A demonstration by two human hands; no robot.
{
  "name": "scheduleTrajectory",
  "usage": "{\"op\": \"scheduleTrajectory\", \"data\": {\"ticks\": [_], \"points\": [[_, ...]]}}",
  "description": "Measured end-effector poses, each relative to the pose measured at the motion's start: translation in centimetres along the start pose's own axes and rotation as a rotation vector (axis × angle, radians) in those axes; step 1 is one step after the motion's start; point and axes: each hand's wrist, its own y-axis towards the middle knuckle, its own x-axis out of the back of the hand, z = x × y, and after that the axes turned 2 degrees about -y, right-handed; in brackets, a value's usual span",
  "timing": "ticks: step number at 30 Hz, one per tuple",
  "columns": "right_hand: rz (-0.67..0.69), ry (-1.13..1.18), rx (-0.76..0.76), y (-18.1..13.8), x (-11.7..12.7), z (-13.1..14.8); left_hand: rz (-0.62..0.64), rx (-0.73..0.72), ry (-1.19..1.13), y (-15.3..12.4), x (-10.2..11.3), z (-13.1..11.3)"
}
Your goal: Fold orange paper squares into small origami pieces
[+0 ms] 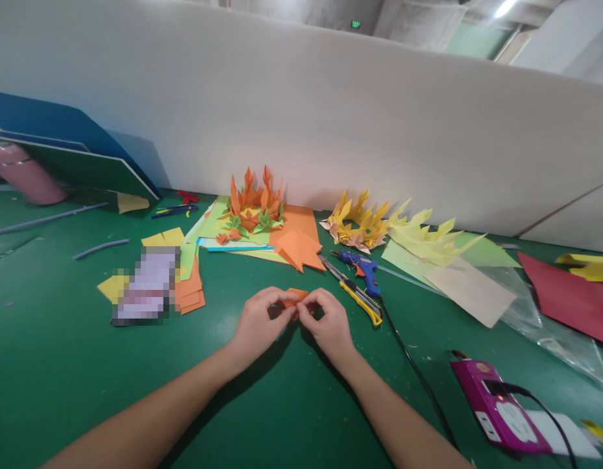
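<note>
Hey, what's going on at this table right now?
A person's left hand and right hand pinch a small orange paper between their fingertips, low over the green table. Behind it stand finished orange flowers and yellow flowers made of paper. A blue glue gun and a yellow knife lie to the right of the hands, and a purple power strip lies nearer the camera.

The left hand (256,326) and right hand (331,326) are bare; the left forearm (150,417) and right forearm (399,423) are slim and uncovered from wrist to the view's bottom edge
</note>
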Motion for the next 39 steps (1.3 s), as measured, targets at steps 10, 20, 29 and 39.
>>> {"op": "scheduleTrajectory", "data": {"ticks": [10,20,29,39], "points": [[-0.047,0.05,-0.05,0.0,-0.2,-0.1,-0.002,0.104,-0.136,-0.1,-0.1,0.2],[0.132,0.556,-0.277,0.1,0.0,-0.9,0.009,0.305,-0.411,0.3,-0.1,0.7],[0.07,0.517,-0.239,0.3,0.1,-0.7,0.091,0.357,-0.503,0.1,-0.4,0.5],[0.189,0.649,-0.312,0.1,0.0,-0.4,0.056,0.506,-0.62,-0.1,-0.7,0.3]]}}
